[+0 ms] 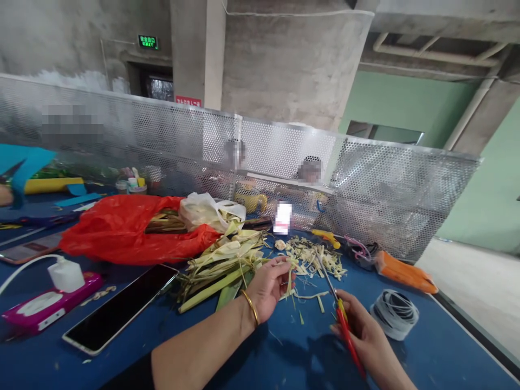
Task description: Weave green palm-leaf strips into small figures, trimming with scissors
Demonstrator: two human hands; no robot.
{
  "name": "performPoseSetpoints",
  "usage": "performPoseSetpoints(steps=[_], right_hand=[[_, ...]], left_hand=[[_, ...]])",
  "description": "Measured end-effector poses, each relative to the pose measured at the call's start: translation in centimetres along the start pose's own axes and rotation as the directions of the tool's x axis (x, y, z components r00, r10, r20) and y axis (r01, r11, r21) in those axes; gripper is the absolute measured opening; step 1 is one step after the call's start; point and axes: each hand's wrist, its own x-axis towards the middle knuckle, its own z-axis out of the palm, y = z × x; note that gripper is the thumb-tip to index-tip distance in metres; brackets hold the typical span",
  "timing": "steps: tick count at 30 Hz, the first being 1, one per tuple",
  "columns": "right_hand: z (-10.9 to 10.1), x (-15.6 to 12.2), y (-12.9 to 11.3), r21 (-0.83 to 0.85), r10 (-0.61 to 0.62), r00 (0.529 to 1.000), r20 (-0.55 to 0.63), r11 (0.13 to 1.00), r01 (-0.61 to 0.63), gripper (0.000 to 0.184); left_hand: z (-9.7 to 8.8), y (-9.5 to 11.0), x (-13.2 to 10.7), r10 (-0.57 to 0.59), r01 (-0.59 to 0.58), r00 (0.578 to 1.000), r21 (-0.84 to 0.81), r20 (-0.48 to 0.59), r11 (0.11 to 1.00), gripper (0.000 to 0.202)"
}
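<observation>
My left hand (268, 286), with a gold bangle on the wrist, is closed in a pinch on a thin pale leaf strip (289, 284) just above the blue table (284, 352). My right hand (361, 330) grips red-handled scissors (339, 309); their blades point up and left toward the strip, tips near a heap of cut leaf scraps (312, 257). A bundle of long green-yellow leaves (223, 265) lies just left of my left hand.
A red plastic bag (122, 230) and a white bag (211, 211) with more leaves lie behind. A dark phone (122, 309), a pink device (44, 306) with a white charger, a tape roll (395, 313) and an orange tool (404, 273) lie around. A perforated metal screen (365, 189) bounds the far side, with people behind it.
</observation>
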Motion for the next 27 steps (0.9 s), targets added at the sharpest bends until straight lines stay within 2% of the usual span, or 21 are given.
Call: performPoseSetpoints(steps=[3, 7, 12, 20, 27], right_hand=[[0.3, -0.4, -1.0, 0.079, 0.036, 0.999, 0.001, 0.996, -0.036, 0.061], [-0.2, -0.9, -2.0, -0.111, 0.000, 0.999, 0.040, 0.994, 0.005, 0.061], [-0.5, -1.0, -1.8, -0.323, -0.081, 0.994, 0.079, 0.941, 0.103, 0.059], [-0.5, -1.2, -2.4, -0.423, -0.115, 0.987, 0.109, 0.894, 0.151, 0.055], [-0.8, -1.2, -2.5, -0.455, -0.166, 0.982, 0.085, 0.871, 0.187, 0.052]], left_hand=[[-0.1, -0.2, 0.1, -0.010, 0.010, 0.999, 0.006, 0.034, 1.000, 0.022], [0.0, -0.4, -0.1, -0.027, 0.027, 0.998, -0.002, 0.051, 1.000, 0.019], [-0.2, -1.0, -0.1, -0.056, 0.057, 0.995, -0.019, 0.083, 0.998, 0.020], [-0.2, -1.3, -0.4, -0.138, 0.144, 0.984, -0.048, 0.113, 0.988, 0.008], [-0.3, -1.3, -0.4, -0.170, 0.178, 0.976, -0.049, 0.133, 0.983, 0.010]])
